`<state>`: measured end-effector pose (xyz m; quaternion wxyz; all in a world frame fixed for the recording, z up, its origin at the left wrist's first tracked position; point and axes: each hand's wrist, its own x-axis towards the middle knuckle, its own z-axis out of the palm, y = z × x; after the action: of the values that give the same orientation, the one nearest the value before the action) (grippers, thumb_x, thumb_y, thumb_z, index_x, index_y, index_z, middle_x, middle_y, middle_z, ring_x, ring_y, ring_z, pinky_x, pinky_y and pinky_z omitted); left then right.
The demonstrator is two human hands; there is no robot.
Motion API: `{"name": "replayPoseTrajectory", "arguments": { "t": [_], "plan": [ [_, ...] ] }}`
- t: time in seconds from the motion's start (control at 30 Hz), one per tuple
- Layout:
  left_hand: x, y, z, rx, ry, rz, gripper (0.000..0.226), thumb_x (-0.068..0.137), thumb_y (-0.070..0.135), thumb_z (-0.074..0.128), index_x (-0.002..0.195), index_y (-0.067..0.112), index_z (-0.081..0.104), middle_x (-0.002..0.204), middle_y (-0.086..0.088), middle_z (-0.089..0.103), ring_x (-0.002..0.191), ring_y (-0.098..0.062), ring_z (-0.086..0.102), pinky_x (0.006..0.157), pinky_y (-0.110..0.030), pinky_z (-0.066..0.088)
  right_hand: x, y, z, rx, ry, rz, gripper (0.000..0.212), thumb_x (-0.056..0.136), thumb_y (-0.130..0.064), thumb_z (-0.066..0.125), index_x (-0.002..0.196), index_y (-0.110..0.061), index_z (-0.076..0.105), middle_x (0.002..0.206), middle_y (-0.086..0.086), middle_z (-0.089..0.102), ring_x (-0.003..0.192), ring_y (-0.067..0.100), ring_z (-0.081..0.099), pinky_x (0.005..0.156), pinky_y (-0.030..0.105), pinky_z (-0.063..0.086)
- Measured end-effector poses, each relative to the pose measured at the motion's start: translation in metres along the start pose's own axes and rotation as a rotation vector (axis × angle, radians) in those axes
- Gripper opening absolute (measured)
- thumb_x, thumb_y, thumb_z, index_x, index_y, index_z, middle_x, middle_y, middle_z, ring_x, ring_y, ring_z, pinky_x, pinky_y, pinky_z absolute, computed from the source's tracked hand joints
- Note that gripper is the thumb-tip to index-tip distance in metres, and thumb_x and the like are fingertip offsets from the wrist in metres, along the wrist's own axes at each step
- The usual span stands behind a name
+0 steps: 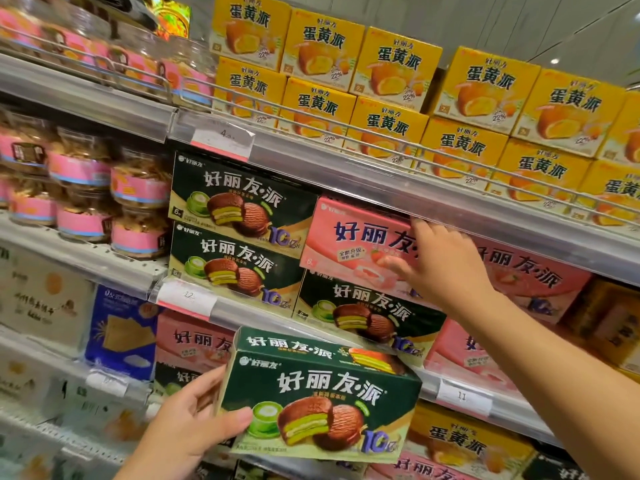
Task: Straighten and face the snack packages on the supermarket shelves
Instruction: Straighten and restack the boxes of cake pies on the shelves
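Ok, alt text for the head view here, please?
A person's left hand grips a dark green pie box below the shelf while the right hand reaches to a pink box stacked on green ones. Yellow boxes fill the shelf above.

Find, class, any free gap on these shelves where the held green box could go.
One dark gap splits the stacked yellow boxes on the top shelf. The middle shelf is packed: green boxes butt the pink box that the right hand touches. The left hand grips the held green box.
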<state>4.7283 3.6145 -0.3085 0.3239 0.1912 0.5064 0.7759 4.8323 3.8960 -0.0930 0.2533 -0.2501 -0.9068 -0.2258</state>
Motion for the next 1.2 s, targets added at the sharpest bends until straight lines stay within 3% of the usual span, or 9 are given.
{"name": "replayPoseTrajectory", "arguments": {
  "t": [0.17,0.33,0.43,0.57,0.7,0.83,0.93,1.03,1.2],
  "plan": [
    [0.002,-0.004,-0.002,0.010,0.011,-0.021,0.081,0.041,0.002,0.087,0.117,0.013,0.062,0.106,-0.010,0.074,0.099,-0.029,0.071,0.091,-0.048,0.054,-0.001,0.004,0.010,0.037,0.155,-0.022,0.069,0.076,-0.067,0.063,0.120,-0.014,0.056,0.101,0.005,0.068,0.095,0.032,0.062,0.079,0.039,0.042],
    [0.009,-0.012,-0.004,0.018,0.012,-0.006,0.078,0.048,0.001,0.090,0.120,0.012,0.061,0.105,-0.008,0.074,0.094,-0.024,0.072,0.068,-0.029,0.059,-0.014,0.017,0.018,0.111,0.230,0.004,0.070,0.073,-0.052,0.075,0.126,-0.011,0.056,0.109,0.007,0.067,0.102,0.033,0.059,0.087,0.042,0.041],
    [0.014,-0.017,0.005,0.012,-0.021,0.004,0.088,0.038,0.014,0.098,0.119,0.015,0.062,0.108,-0.007,0.074,0.097,-0.025,0.071,0.072,-0.031,0.059,-0.028,0.039,0.018,0.113,0.210,0.041,0.070,0.074,-0.048,0.076,0.129,-0.011,0.055,0.114,0.008,0.066,0.107,0.032,0.057,0.091,0.042,0.040],
    [0.023,-0.019,0.027,-0.050,-0.097,-0.003,0.083,0.050,0.005,0.090,0.126,0.012,0.058,0.112,-0.012,0.072,0.102,-0.029,0.070,0.075,-0.033,0.059,-0.052,0.075,0.010,0.085,0.167,0.112,0.070,0.075,-0.050,0.074,0.130,-0.012,0.053,0.117,0.007,0.065,0.109,0.029,0.057,0.096,0.046,0.043],
    [0.023,-0.024,0.059,-0.032,-0.142,-0.005,0.089,0.046,0.015,0.095,0.127,0.015,0.058,0.115,-0.012,0.071,0.105,-0.031,0.068,0.092,-0.046,0.051,-0.075,0.118,0.001,0.058,0.105,0.143,0.069,0.076,-0.050,0.073,0.130,-0.011,0.054,0.120,0.009,0.064,0.112,0.030,0.056,0.098,0.049,0.043],
    [0.023,-0.033,0.099,0.022,-0.129,0.047,0.076,0.052,0.010,0.086,0.124,0.013,0.060,0.110,-0.010,0.072,0.099,-0.026,0.071,0.074,-0.031,0.058,-0.085,0.158,-0.002,0.064,0.114,0.123,0.062,0.073,-0.053,0.071,0.117,-0.010,0.061,0.100,0.009,0.068,0.095,0.034,0.061,0.084,0.049,0.049],
    [0.023,-0.045,0.128,0.030,-0.127,0.051,0.074,0.055,0.010,0.085,0.125,0.016,0.060,0.113,-0.009,0.072,0.102,-0.026,0.069,0.077,-0.030,0.058,-0.087,0.183,0.004,0.086,0.099,0.106,0.062,0.072,-0.056,0.069,0.111,-0.008,0.060,0.097,0.011,0.067,0.092,0.034,0.062,0.083,0.049,0.050],
    [0.021,-0.055,0.157,0.038,-0.116,0.086,0.066,0.059,0.009,0.083,0.122,0.017,0.063,0.115,-0.009,0.071,0.105,-0.026,0.068,0.075,-0.026,0.058,-0.090,0.210,0.013,0.064,0.100,0.125,0.047,0.073,-0.058,0.068,0.085,-0.016,0.048,0.080,0.010,0.060,0.080,0.035,0.060,0.074,0.046,0.046],
    [0.014,-0.065,0.191,0.064,-0.084,0.125,0.065,0.063,0.009,0.082,0.124,0.017,0.062,0.116,-0.006,0.071,0.104,-0.022,0.068,0.072,-0.020,0.056,-0.087,0.240,0.031,0.042,0.064,0.163,0.039,0.082,-0.040,0.071,0.097,-0.009,0.053,0.093,0.020,0.064,0.092,0.040,0.059,0.083,0.048,0.044]
  ]
}}
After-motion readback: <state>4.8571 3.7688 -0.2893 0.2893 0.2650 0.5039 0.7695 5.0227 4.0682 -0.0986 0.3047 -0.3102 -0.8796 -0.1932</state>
